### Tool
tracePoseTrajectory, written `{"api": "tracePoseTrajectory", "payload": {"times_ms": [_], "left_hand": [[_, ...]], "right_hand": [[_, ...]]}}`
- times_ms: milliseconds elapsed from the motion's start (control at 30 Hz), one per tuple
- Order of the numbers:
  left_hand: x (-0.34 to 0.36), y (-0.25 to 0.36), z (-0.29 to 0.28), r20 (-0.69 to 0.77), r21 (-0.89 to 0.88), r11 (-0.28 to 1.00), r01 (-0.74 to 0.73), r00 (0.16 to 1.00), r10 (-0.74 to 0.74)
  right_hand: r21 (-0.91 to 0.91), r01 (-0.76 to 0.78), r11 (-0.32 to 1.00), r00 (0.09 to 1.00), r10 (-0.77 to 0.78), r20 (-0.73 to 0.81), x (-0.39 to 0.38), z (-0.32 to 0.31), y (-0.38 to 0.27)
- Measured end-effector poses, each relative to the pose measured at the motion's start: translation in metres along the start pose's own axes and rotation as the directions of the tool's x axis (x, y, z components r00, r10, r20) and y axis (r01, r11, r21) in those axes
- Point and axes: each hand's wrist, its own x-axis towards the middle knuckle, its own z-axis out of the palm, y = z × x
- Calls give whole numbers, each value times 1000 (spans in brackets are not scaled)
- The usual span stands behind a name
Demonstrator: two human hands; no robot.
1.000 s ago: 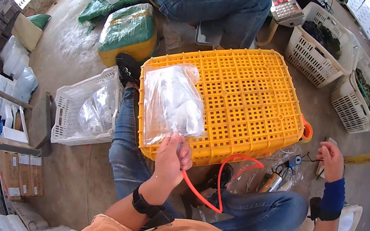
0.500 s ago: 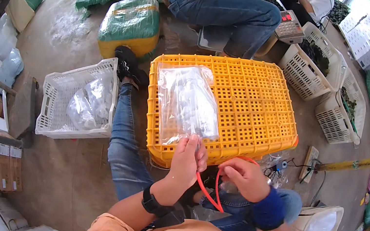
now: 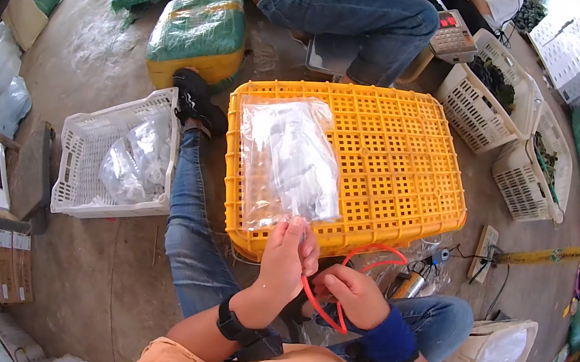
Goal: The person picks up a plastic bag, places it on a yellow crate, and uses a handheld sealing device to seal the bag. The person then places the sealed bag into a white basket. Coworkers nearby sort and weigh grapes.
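Observation:
A clear plastic bag [image 3: 294, 155] lies flat on the left part of an upturned yellow plastic crate [image 3: 400, 169]. My left hand [image 3: 286, 262] is closed at the bag's near edge, thumb and fingertips pinched together there. A thin red tube or cord [image 3: 318, 308] comes out of that hand, bends down in a loop and passes under my right hand [image 3: 354, 295]. That hand is closed close beside the left, its curled fingers at the red tube; the exact grip is partly hidden. Beyond it the tube curves up along the crate's near edge.
On the left, a white crate [image 3: 68, 165] holds clear plastic bags. A green-and-yellow wrapped bundle [image 3: 196, 33] stands behind it. Across from me a person in jeans [image 3: 350, 17] sits. White crates [image 3: 478, 125] with dark produce stand at right, near a yellow pole [image 3: 565, 251] and cables.
My right hand has moved left and down toward my left hand. The red tube's loop now shows above the right hand. The view has shifted slightly.

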Motion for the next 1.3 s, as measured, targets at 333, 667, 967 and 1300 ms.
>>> {"api": "tracePoseTrajectory", "payload": {"times_ms": [333,667,967,1300], "left_hand": [[-8,8,8,-84,23,999,25,996,-23],[-10,13,10,-59,53,998,20,998,-16],[-13,21,2,-53,57,994,92,995,-89],[-12,17,1,-86,71,994,82,993,-76]], "right_hand": [[-28,107,994,901,-109,-421,-51,-125,-59],[176,-144,974,981,164,-103,152,-109,-74],[249,48,967,973,12,-231,275,-105,-70],[266,160,951,929,-53,-367,179,-180,-83]]}}
